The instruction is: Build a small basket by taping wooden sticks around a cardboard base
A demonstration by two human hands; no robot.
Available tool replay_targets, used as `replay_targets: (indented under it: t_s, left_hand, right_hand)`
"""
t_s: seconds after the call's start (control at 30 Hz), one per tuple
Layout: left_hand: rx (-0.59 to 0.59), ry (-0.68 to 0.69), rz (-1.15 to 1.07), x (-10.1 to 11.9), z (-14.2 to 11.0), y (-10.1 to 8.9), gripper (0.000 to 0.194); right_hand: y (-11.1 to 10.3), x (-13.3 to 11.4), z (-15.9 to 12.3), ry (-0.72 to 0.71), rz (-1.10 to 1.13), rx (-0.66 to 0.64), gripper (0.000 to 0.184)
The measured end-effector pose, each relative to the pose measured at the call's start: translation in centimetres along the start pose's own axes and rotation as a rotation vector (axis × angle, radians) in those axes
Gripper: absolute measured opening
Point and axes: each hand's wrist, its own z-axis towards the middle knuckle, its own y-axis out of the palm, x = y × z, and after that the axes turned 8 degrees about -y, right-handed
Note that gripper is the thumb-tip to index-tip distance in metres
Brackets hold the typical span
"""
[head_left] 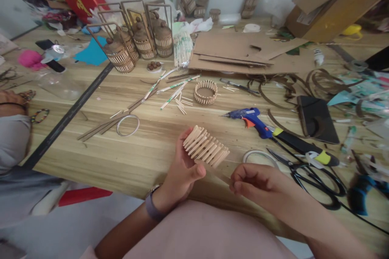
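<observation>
My left hand (pixel 178 174) is wrapped round a ring of short pale wooden sticks (pixel 206 145), tilted just above the table's front edge. A thin strip (pixel 221 175) runs from the ring's lower edge toward my right hand (pixel 258 182). Thumb and fingers of that hand are pinched on the strip's far end. Beyond my hands, a second stick ring (pixel 198 98) stands on the table beside several loose cut sticks (pixel 181 107). A blue glue gun (pixel 252 119) lies to the right, its nozzle pointing left.
Black-handled scissors (pixel 319 178), a yellow-black cutter (pixel 304 145) and a phone (pixel 317 119) lie at right. White hoops (pixel 127 125), brown strips (pixel 103 125) and cardboard (pixel 225 50) are on the table. Small stick lanterns (pixel 120 54) stand behind. Another person's arm (pixel 13 137) rests at left.
</observation>
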Motion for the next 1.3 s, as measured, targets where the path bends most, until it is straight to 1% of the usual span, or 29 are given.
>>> replay_targets:
  t_s: [0.33, 0.57, 0.73, 0.9, 1.03, 1.17, 1.23, 1.3]
  left_hand:
    - [-0.004, -0.001, 0.023, 0.0, -0.2, 0.0, 0.086]
    - [-0.010, 0.002, 0.041, 0.1, -0.2, 0.1, 0.085]
    - [0.007, 0.000, 0.071, 0.2, -0.2, 0.2, 0.087]
    - [-0.026, 0.007, 0.064, 0.0, -0.2, -0.2, 0.082]
    - [-0.016, 0.013, 0.054, -0.2, -0.3, -0.3, 0.073]
    - [0.004, -0.025, -0.017, -0.1, -0.5, 0.1, 0.061]
    - [0.012, -0.042, -0.058, 0.0, -0.6, 0.3, 0.060]
    - [0.016, -0.053, -0.084, 0.1, -0.6, 0.5, 0.063]
  right_hand:
    - [0.2, 0.0, 0.0, -0.016, -0.019, -0.011, 0.023]
    - [0.3, 0.0, -0.1, -0.025, -0.017, -0.007, 0.022]
    - [0.3, -0.1, -0.1, -0.026, -0.012, -0.008, 0.024]
    - [0.3, -0.5, -0.1, -0.045, -0.034, 0.006, 0.022]
    - [0.4, -0.9, -0.1, -0.093, -0.100, 0.032, 0.020]
    - [0.5, -1.5, -0.1, -0.148, -0.236, 0.079, 0.020]
    - [0.6, -1.6, -0.1, -0.169, -0.296, 0.099, 0.021]
    - [0.7, -1.7, -0.1, -0.192, -0.336, 0.121, 0.021]
